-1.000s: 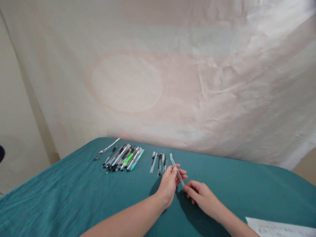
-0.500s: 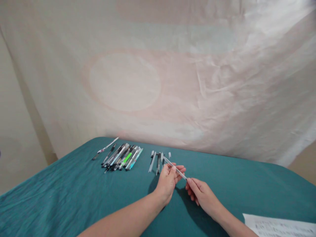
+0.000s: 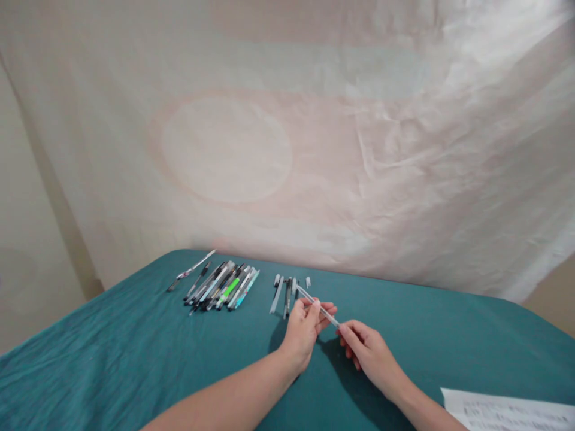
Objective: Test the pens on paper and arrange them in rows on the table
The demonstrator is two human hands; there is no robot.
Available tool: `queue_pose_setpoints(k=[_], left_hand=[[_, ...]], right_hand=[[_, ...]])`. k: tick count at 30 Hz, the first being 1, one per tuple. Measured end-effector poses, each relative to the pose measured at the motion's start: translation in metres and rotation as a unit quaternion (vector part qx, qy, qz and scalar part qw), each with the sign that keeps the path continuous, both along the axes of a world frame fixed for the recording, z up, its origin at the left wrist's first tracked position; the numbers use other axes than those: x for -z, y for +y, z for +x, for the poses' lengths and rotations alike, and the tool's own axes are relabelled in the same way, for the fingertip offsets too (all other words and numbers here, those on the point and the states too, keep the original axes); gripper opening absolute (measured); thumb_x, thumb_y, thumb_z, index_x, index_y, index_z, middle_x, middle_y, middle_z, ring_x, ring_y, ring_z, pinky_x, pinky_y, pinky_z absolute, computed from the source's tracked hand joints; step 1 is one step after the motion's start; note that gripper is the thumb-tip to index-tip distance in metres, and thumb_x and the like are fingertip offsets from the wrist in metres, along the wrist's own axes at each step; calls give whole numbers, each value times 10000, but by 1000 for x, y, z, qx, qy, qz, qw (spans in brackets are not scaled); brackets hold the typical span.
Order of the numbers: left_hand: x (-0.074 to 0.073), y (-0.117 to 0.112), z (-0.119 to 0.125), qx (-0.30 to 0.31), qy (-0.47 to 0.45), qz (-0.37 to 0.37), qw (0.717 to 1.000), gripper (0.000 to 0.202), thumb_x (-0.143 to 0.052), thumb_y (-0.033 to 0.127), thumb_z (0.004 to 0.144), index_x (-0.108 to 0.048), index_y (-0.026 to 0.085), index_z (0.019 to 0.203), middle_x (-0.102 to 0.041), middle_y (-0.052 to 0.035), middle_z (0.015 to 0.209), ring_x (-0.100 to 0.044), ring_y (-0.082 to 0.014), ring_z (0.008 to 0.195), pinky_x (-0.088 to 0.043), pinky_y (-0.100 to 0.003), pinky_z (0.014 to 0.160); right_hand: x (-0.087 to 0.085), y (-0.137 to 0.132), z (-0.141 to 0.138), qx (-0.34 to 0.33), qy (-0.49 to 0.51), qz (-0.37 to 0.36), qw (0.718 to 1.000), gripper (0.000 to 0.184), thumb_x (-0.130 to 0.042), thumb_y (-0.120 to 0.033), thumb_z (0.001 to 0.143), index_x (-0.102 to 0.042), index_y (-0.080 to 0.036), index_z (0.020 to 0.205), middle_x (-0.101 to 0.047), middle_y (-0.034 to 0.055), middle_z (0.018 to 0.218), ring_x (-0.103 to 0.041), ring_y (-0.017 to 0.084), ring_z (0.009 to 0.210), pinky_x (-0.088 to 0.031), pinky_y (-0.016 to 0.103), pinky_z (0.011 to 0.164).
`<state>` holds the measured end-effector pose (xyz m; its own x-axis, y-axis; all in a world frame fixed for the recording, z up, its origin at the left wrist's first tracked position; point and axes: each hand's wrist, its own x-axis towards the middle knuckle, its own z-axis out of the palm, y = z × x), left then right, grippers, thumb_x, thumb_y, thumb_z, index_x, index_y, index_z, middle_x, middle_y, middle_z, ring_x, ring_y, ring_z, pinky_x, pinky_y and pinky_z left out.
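Observation:
A slim clear pen barrel (image 3: 327,315) slants between my two hands above the cloth. My left hand (image 3: 309,323) pinches its middle between thumb and fingers, with the far end sticking out past the thumb. At the near end, my right hand (image 3: 362,342) grips the tip with thumb and forefinger; what lies inside that pinch is hidden. Just beyond my left hand lie several separate pen parts (image 3: 287,298), some partly covered by the hand. A small pale cap (image 3: 308,281) rests to their right.
A pile of pens (image 3: 220,287) lies to the left, one of them bright green. Beside it is a long thin pen with a dark end (image 3: 191,266). Printed paper (image 3: 503,412) lies at the lower right on the green tablecloth (image 3: 135,353). A pale sheet (image 3: 332,155) hangs behind.
My right hand has shifted very slightly at the end of the barrel. My left hand keeps its hold, and the objects on the cloth lie as before.

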<state>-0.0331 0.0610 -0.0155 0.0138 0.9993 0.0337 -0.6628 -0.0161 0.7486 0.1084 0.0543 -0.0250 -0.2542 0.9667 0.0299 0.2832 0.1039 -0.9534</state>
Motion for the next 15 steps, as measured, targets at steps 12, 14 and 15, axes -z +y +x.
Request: queue_pose_setpoints(k=[12, 14, 15], left_hand=[[1, 0, 0, -2, 0, 2, 1000, 244, -574, 334, 738, -413, 168, 815, -640, -84, 860, -609, -196, 869, -422, -409, 855], [0, 0, 0, -3, -1, 1, 1000, 247, -579, 336, 734, -409, 169, 802, -642, -82, 856, -610, -196, 865, -422, -410, 853], [0, 0, 0, -3, -2, 1, 1000, 247, -580, 335, 733, -409, 169, 798, -643, -81, 856, -610, -195, 866, -421, -409, 854]], right_hand=[[-1, 1, 0, -3, -10, -7, 1000, 409, -449, -563, 733, -508, -160, 704, -456, -49, 483, -377, 53, 350, -288, 163, 329], [-2, 1, 0, -4, -2, -16, 1000, 420, -418, -567, 750, -507, -158, 713, -465, -43, 494, -382, 54, 354, -294, 164, 332], [-3, 0, -1, -6, 7, -26, 1000, 446, -377, -574, 766, -514, -152, 713, -481, -28, 518, -405, 62, 375, -304, 167, 335]])
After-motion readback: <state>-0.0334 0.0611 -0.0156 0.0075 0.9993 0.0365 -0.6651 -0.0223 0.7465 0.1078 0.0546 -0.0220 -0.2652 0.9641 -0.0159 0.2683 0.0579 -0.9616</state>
